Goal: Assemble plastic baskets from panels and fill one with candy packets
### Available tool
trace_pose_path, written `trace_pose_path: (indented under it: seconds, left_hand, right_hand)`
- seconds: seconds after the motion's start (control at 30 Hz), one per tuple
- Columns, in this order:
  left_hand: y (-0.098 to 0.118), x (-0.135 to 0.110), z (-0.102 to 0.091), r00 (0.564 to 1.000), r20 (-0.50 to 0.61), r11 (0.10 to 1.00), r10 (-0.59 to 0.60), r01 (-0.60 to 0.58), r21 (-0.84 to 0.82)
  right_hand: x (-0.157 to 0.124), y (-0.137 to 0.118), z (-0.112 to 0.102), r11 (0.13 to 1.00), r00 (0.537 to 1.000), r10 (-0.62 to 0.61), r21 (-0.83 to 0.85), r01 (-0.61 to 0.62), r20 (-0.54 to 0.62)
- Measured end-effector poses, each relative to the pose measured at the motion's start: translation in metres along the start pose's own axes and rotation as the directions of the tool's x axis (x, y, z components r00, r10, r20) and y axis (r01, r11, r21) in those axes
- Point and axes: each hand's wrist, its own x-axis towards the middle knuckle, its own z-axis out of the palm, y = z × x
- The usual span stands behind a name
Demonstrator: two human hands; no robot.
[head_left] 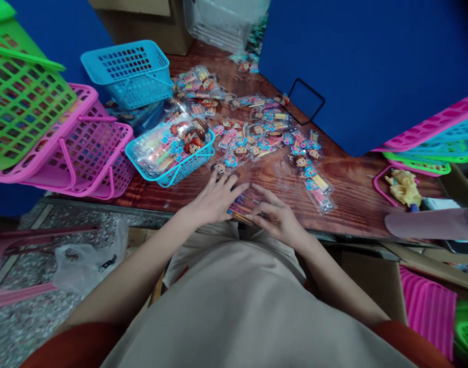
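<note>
My left hand (215, 197) and my right hand (277, 214) rest at the near edge of a dark wooden table (352, 189). Between them they hold a small stack of clear packets of coloured pens (243, 207), fingers curled along both sides of it. Just beyond my left hand stands a small blue basket (172, 153) filled with packets that have cartoon heads. Several more such packets (264, 135) lie scattered over the middle of the table.
An empty blue basket (129, 71) stands at the back left, with pink baskets (84, 148) and a green one (23, 97) stacked at the left. Stacked coloured baskets (437, 138) sit at the right, near a yellow toy (402, 186). Blue walls and a cardboard box (149, 23) stand behind.
</note>
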Motion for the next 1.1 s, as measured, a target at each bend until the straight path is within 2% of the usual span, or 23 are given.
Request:
trace_pose_path:
  seconds: [0.2,0.37,0.43,0.5,0.6,0.67,0.77,0.87,1.0,1.1]
  left_hand:
    - [0.001,0.001,-0.002,1.000,0.010,1.000,-0.008,0.008,0.002]
    - [0.001,0.003,-0.003,1.000,0.017,1.000,-0.021,0.021,0.001]
    - [0.002,0.003,-0.003,1.000,0.008,1.000,-0.028,0.028,0.014]
    - [0.003,0.003,-0.002,1.000,0.002,0.999,-0.027,0.027,0.038]
    - [0.004,0.002,-0.001,1.000,-0.003,0.997,-0.022,0.022,0.078]
    - [0.004,0.000,0.000,1.000,-0.002,0.996,-0.018,0.018,0.092]
    - [0.003,-0.004,0.003,1.000,-0.002,0.995,-0.030,0.030,0.095]
    - [0.001,-0.010,0.004,0.998,-0.012,0.994,-0.067,0.068,0.089]
    - [-0.001,-0.025,-0.010,0.997,-0.066,0.999,-0.037,0.037,-0.002]
    - [-0.008,-0.041,-0.025,0.976,-0.209,0.985,-0.061,0.026,-0.168]
  right_hand:
    - [-0.004,-0.001,-0.001,0.997,0.998,-0.068,0.023,0.068,-0.011]
    - [-0.002,-0.007,-0.009,0.998,0.995,-0.049,0.054,0.045,0.085]
    - [0.003,-0.010,-0.012,1.000,0.995,-0.002,0.019,0.000,0.100]
    - [0.012,-0.015,-0.012,0.994,0.987,0.098,-0.052,-0.091,0.131]
    - [0.029,-0.025,-0.003,0.930,0.925,0.307,-0.276,-0.241,0.226]
    - [0.042,-0.032,0.010,0.857,0.894,0.392,-0.440,-0.268,0.218]
    - [0.057,-0.039,0.033,0.781,0.900,0.410,-0.565,-0.264,0.146]
    - [0.066,-0.038,0.046,0.752,0.890,0.442,-0.589,-0.296,0.116]
    - [0.072,-0.030,0.043,0.765,0.863,0.477,-0.561,-0.316,0.165]
    - [0.073,-0.022,0.036,0.815,0.881,0.425,-0.512,-0.272,0.208]
